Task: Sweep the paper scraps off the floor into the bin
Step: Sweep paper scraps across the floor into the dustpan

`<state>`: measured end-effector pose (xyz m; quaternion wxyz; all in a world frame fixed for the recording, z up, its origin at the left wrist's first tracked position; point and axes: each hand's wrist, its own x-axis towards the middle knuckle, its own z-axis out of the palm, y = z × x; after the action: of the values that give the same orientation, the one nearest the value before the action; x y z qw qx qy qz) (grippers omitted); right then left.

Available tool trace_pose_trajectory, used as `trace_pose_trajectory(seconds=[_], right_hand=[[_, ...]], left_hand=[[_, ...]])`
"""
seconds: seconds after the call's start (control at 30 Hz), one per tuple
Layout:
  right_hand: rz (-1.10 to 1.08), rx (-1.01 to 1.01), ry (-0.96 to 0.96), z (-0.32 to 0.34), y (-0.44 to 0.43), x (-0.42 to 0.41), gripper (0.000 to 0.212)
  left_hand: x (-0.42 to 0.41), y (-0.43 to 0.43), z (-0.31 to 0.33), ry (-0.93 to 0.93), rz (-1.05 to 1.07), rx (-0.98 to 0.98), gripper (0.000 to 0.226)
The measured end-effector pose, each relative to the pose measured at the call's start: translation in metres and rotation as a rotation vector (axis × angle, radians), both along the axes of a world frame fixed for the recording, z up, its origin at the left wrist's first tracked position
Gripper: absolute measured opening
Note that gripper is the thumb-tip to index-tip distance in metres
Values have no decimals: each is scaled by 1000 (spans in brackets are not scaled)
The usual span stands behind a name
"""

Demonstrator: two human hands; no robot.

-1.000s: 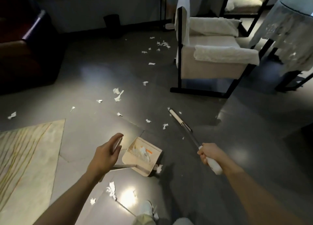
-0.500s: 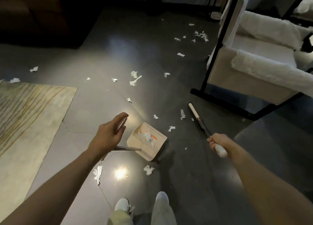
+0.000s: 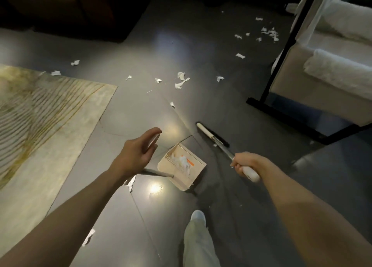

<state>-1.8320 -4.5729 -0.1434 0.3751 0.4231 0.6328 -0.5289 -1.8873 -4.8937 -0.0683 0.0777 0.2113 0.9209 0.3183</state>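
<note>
Now, torn white paper scraps [image 3: 182,81] lie crumpled and scattered across the glossy dark grey floor [image 3: 141,51], thickest near the cream armchair [image 3: 322,75], with a small heap inside the beige long-handled dustpan [image 3: 193,178]. The left hand [image 3: 136,156] holds the pan's pale grip between thumb and loosely curved fingers. The right hand [image 3: 244,164] is fisted round the white-handled broom [image 3: 209,133], whose head rests beside the pan.

Pale loose trousers [image 3: 198,244], white shoe [image 3: 198,216] (toe only), bare forearms [image 3: 84,206]

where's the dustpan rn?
Head view, lower centre: the dustpan sits on the floor between the left hand and the broom, just ahead of the person's shoe.
</note>
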Motion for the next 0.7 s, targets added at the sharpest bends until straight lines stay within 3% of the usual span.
trace_pose_trajectory(seconds=[0.23,0.37,0.5,0.63,0.7], right_hand=[[234,73,-46,7,-84,104,46],[323,84,-99,22,-105,171,30],[140,-22,-96,45,-97,212,18],[-99,-74,-43,63,-73,229,47],[-152,-60,-27,63,-60,231,46]], left_hand=[[108,-80,-1,-2,55,-38,43],[170,-116,-4,-35,92,-38,42],[213,-130,-5,-73,110,-50,42],[229,-129,-10,-97,98,-62,43],[229,-124,-11,-111,119,-64,43]])
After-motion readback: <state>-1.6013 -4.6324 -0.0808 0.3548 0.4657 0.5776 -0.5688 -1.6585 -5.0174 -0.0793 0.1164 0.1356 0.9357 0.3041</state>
